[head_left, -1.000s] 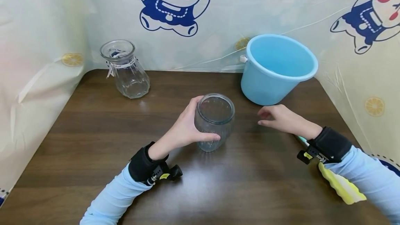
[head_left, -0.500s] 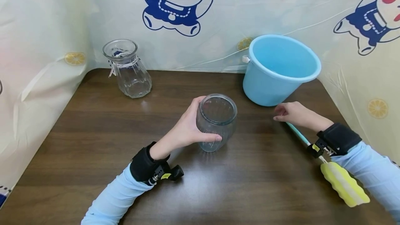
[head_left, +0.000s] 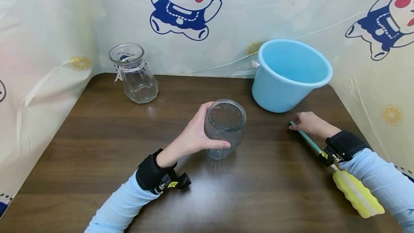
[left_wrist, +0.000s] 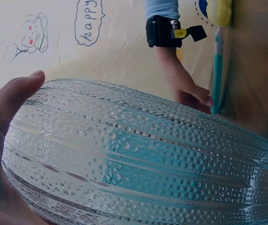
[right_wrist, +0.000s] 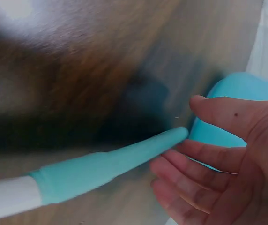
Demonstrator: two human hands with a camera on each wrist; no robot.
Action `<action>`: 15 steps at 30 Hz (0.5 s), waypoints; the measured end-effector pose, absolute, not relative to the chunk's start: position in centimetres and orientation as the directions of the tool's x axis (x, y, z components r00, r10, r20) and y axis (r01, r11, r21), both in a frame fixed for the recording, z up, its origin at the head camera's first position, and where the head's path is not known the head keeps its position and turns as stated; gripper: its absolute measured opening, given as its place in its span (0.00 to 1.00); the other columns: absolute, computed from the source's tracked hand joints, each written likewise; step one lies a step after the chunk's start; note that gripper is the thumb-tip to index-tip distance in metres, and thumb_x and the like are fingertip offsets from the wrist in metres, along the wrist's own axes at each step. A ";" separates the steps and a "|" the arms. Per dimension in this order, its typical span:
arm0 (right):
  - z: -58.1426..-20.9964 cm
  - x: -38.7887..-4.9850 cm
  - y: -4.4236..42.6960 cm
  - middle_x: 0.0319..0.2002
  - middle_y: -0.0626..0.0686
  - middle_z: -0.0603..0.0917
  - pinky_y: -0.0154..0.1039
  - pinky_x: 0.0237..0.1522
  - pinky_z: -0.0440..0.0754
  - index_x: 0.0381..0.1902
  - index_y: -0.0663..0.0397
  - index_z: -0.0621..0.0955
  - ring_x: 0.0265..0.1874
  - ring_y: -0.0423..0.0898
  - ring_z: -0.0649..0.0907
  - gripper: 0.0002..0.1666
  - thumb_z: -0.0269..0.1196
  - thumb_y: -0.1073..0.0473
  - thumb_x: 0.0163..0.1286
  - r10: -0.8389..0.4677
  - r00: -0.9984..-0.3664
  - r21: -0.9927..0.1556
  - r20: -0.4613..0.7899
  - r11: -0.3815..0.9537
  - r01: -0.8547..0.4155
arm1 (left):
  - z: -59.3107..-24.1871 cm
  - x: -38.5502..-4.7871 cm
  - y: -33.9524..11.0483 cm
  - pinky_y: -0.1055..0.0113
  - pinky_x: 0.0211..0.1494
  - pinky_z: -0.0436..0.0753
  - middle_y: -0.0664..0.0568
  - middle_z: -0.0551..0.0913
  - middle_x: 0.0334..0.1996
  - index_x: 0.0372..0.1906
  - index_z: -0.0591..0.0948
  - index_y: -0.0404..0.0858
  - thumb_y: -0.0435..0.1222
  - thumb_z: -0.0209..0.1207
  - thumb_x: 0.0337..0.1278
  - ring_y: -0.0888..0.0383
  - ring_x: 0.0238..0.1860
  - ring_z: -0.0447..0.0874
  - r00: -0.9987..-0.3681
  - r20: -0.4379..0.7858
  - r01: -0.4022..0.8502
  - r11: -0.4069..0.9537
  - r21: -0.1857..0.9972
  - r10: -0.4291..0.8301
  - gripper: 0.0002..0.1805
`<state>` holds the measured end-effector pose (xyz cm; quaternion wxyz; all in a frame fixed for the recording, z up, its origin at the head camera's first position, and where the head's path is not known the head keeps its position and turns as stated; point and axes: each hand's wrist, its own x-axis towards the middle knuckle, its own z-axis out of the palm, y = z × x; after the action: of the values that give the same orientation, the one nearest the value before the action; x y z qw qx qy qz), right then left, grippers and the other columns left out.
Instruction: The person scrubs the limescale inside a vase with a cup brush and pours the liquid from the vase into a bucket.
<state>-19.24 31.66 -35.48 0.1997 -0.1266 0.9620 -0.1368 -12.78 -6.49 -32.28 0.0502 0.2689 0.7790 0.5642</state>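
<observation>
My left hand [head_left: 194, 136] grips the side of an upright clear glass jar [head_left: 224, 134], thumb across its front. The left wrist view shows the bumpy, ribbed glass [left_wrist: 134, 150] beside my thumb. At the right, a brush lies on the table with a teal handle [head_left: 311, 142] and a yellow sponge head [head_left: 359, 195]. My right hand [head_left: 312, 123] is at the handle's far end. In the right wrist view the handle tip [right_wrist: 174, 136] touches or nearly touches the loosely bent fingers [right_wrist: 192, 176], with the thumb standing apart from it.
A light blue bucket [head_left: 275, 89] stands at the back right, just beyond my right hand. A clear glass vase [head_left: 140, 85] with a white ribbon is at the back left. Patterned sheeting [head_left: 123, 10] rises behind the table [head_left: 97, 146] and along both sides.
My right hand has moved right, from beside the jar to the end of the brush handle, uncovering more of the brush. My left hand keeps its grip on the jar.
</observation>
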 end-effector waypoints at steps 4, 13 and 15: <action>-36.3 -19.1 32.1 0.20 0.51 0.70 0.37 0.23 0.65 0.30 0.67 0.73 0.21 0.45 0.69 0.15 0.61 0.58 0.60 -0.270 -0.883 -0.293 -0.384 0.942 -0.160 | -32.3 -12.7 -6.4 0.53 0.58 0.65 0.51 0.66 0.58 0.63 0.56 0.42 0.38 0.74 0.29 0.56 0.57 0.65 -0.847 0.224 0.360 0.211 0.909 0.482 0.52; -36.0 -18.8 32.2 0.22 0.53 0.69 0.38 0.24 0.66 0.28 0.66 0.70 0.22 0.47 0.69 0.09 0.56 0.63 0.61 -0.248 -0.887 -0.298 -0.388 0.945 -0.134 | -32.4 -12.8 -6.4 0.53 0.58 0.66 0.51 0.66 0.58 0.63 0.57 0.43 0.39 0.75 0.28 0.56 0.56 0.65 -0.853 0.214 0.355 0.229 0.906 0.475 0.52; -35.3 -18.6 32.0 0.20 0.52 0.70 0.38 0.24 0.66 0.26 0.64 0.70 0.21 0.47 0.69 0.09 0.55 0.62 0.62 -0.241 -0.891 -0.321 -0.385 0.940 -0.116 | -32.3 -12.8 -6.5 0.53 0.58 0.66 0.52 0.66 0.58 0.63 0.57 0.43 0.39 0.75 0.28 0.57 0.56 0.65 -0.856 0.213 0.354 0.234 0.906 0.472 0.52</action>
<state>-18.62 32.02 -35.32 0.2144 -0.0927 0.9613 -0.1464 -12.82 -6.49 -32.34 0.0524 0.2634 0.7836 0.5602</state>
